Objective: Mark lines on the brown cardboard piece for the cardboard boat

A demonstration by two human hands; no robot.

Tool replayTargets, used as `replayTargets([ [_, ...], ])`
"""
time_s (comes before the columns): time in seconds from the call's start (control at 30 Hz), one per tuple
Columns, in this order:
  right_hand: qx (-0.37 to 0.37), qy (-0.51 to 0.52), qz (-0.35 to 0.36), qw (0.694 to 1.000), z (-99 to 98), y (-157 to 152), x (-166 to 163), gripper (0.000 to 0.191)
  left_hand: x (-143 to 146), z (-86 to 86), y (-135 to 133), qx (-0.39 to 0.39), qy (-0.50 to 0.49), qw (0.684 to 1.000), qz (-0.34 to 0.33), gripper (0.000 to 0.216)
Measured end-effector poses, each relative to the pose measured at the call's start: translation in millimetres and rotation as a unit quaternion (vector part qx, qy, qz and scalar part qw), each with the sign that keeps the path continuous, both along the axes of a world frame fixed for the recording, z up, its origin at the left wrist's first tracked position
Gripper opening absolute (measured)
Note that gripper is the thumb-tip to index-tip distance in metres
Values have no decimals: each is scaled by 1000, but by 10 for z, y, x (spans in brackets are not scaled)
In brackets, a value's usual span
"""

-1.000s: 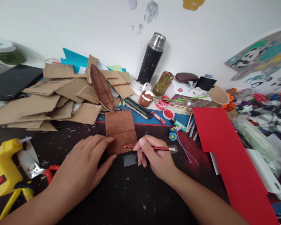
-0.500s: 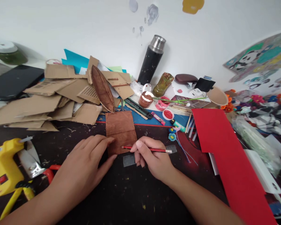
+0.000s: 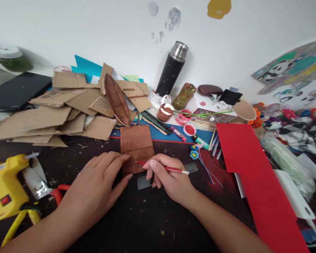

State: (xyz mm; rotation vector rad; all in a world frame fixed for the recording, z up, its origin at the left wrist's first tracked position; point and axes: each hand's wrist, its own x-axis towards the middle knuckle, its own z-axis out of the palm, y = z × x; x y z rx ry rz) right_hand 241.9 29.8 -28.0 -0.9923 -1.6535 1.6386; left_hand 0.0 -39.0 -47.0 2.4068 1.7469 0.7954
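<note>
A brown-painted cardboard square [image 3: 137, 140] lies flat on the dark table. My left hand [image 3: 97, 182] rests at its left edge and lower corner, thumb and fingers apart, pressing lightly on it. In a writing grip, my right hand [image 3: 168, 172] is closed around a red pencil [image 3: 177, 170], whose tip is over the lower part of the square. A clear ruler [image 3: 144, 182] passes below the square, its middle hidden by my right hand. Beyond the square, a brown leaf-shaped cardboard piece [image 3: 117, 100] leans on the scraps.
Cardboard scraps [image 3: 47, 117] are heaped at left, above a yellow glue gun [image 3: 12, 182]. A box cutter [image 3: 156, 121], a paint jar [image 3: 165, 113] and a black flask [image 3: 171, 72] stand or lie behind. A red sheet [image 3: 252, 182] covers the right side.
The pencil tip has shifted slightly left across the square, and the pencil's angle has tilted a little with my right hand. My left hand stays at the square's edge.
</note>
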Motion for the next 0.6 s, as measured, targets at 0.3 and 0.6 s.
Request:
replayTargets([
  [0.3, -4, -4, 1, 1000, 21, 9, -5, 45, 3, 21, 5, 20, 32, 999, -7, 38],
  [0.6, -13, -9, 6, 1000, 48, 6, 0, 44, -18, 16, 2, -13, 12, 1000, 0, 35],
])
